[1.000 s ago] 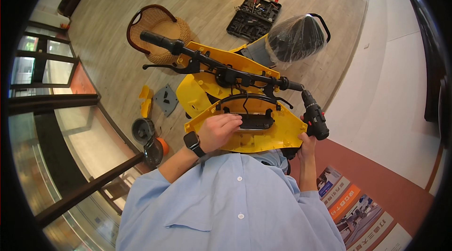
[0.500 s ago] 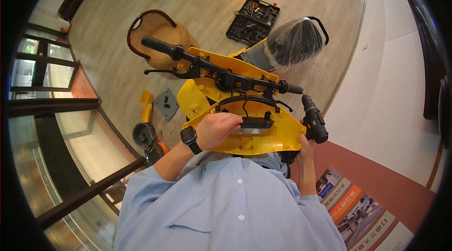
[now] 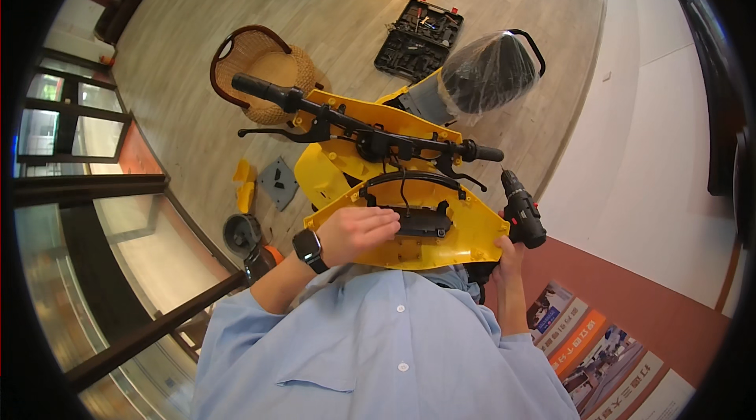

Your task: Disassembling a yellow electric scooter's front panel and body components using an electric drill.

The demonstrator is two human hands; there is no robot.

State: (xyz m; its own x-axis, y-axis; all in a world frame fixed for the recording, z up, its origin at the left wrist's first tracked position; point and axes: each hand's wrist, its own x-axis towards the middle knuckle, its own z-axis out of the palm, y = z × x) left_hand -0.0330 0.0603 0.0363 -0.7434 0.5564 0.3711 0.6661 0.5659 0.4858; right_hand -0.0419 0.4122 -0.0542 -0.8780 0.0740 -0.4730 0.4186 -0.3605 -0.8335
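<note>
My left hand [image 3: 359, 234], a dark watch on its wrist, reaches over the yellow front panel [image 3: 465, 243] of an electric scooter. Its fingers are stretched out side by side at the left end of a black rectangular tray-like part [image 3: 425, 221], which lies flat against the panel. A dark cable runs down to that part. My right hand [image 3: 510, 256] is closed around a black cordless drill [image 3: 524, 213] at the panel's right edge, bit pointing up and away from me. Beyond the panel stretches the black handlebar [image 3: 378, 135] with its brake levers.
An opened tool case [image 3: 417, 40] lies on the floor ahead. The plastic-wrapped seat [image 3: 490, 73] stands behind the handlebar. To the left are a wicker chair [image 3: 260, 69], yellow pieces [image 3: 245, 183], a grey plate [image 3: 279, 182] and a grey round container [image 3: 240, 232]. A white wall [image 3: 622, 128] rises at right.
The black part has tipped down from a raised edge to lying flat in the panel. My left hand's fingers have straightened and drawn slightly left and down. The drill stays in my right hand.
</note>
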